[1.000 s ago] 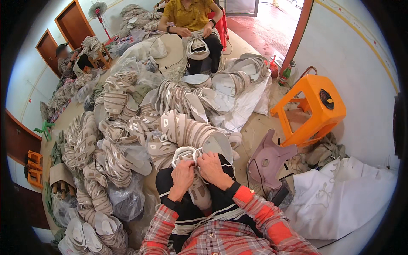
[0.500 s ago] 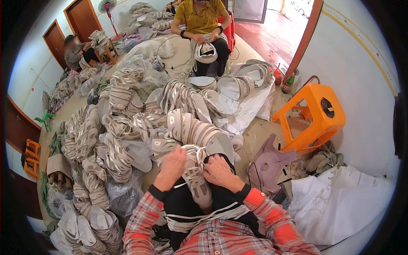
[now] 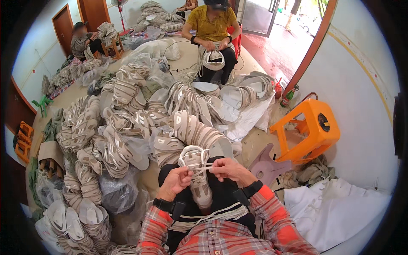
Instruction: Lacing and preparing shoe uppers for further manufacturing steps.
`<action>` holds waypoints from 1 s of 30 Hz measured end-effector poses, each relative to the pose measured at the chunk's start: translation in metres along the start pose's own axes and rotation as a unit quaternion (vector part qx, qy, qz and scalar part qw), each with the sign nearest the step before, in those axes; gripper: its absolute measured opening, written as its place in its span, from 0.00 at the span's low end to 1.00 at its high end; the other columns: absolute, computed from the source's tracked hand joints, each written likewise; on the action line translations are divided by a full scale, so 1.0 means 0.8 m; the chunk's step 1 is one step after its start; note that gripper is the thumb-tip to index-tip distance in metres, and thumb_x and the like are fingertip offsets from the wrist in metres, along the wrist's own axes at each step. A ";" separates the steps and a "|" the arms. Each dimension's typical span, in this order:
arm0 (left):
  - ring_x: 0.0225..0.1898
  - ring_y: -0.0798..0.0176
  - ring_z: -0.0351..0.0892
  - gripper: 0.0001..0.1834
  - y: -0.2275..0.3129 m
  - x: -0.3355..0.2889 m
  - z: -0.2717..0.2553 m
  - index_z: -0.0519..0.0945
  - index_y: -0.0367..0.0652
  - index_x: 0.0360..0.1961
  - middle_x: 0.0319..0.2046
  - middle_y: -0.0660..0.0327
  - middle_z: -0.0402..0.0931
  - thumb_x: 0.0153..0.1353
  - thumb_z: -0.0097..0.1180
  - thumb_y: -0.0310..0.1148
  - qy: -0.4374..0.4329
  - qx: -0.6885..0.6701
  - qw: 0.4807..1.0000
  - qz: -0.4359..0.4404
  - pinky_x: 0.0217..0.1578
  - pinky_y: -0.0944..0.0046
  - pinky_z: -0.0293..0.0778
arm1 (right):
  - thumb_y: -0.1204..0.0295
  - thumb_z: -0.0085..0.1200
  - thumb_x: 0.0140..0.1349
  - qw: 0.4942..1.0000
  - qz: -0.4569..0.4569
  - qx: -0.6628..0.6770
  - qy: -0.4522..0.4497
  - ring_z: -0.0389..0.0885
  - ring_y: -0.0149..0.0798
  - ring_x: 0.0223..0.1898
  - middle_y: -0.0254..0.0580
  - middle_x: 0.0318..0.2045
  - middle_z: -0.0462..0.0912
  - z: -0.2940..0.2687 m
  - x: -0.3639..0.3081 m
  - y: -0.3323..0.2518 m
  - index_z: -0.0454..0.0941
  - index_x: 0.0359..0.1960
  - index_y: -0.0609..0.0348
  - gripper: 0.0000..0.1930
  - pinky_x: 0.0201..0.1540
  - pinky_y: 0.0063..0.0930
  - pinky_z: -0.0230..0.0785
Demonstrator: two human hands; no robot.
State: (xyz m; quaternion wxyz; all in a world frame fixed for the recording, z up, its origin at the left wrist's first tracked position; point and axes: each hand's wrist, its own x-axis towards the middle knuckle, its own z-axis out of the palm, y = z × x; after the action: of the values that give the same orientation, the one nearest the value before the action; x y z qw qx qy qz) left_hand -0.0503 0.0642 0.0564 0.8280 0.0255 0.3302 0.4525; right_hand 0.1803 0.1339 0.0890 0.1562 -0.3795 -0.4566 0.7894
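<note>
A beige and white sneaker (image 3: 201, 189) rests between my thighs, its toe toward me and its opening away. Across its upper part runs a white shoelace (image 3: 198, 168), held between both hands. My left hand (image 3: 177, 182) pinches the lace at the sneaker's left side. At the right side my right hand (image 3: 230, 171) pinches it too, fingers closed. More white laces (image 3: 199, 220) lie in strands over my dark trousers. Just beyond the sneaker, a curved stack of beige shoe uppers (image 3: 196, 131) leans outward.
Piles of stacked beige shoes (image 3: 85, 127) and plastic bags (image 3: 119, 189) cover the floor at left. An orange stool (image 3: 306, 127), a mauve plastic piece (image 3: 267, 163) and a white sheet (image 3: 335, 208) stand or lie at right. Ahead, a seated person (image 3: 211, 29) handles a shoe.
My left hand has come down and back toward me, and the right hand has shifted slightly. Both now hold the lace over the sneaker. The view has tilted up a little.
</note>
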 end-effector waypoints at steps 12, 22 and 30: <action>0.17 0.72 0.55 0.03 0.178 -0.214 -0.167 0.67 0.36 0.28 0.19 0.64 0.59 0.57 0.42 0.24 -0.145 -0.300 0.808 0.485 0.19 0.71 0.55 | 0.67 0.56 0.54 0.833 -0.112 -0.519 -0.156 0.70 0.28 0.22 0.31 0.19 0.71 -0.011 0.074 -0.031 0.74 0.30 0.62 0.10 0.25 0.25 0.62; 0.30 0.67 0.67 0.09 0.179 -0.230 -0.021 0.71 0.37 0.38 0.32 0.61 0.70 0.62 0.45 0.32 0.186 -0.056 0.783 0.590 0.35 0.68 0.68 | 0.68 0.51 0.56 0.888 -0.172 -0.424 -0.042 0.74 0.41 0.20 0.44 0.19 0.74 0.075 0.120 0.015 0.73 0.32 0.64 0.10 0.25 0.34 0.67; 0.20 0.78 0.66 0.08 0.065 -0.089 -0.040 0.78 0.38 0.37 0.24 0.67 0.75 0.55 0.53 0.27 0.230 0.340 0.847 0.338 0.22 0.78 0.62 | 0.67 0.51 0.55 0.771 -0.149 -0.563 -0.255 0.78 0.56 0.32 0.54 0.27 0.78 0.182 0.035 0.052 0.69 0.37 0.61 0.12 0.31 0.45 0.69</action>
State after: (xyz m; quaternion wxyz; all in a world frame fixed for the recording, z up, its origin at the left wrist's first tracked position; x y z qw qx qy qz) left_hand -0.1333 0.0325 0.0863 0.4633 0.3106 0.6154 0.5570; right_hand 0.0576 0.0407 0.0842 -0.0921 -0.1111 -0.8935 0.4253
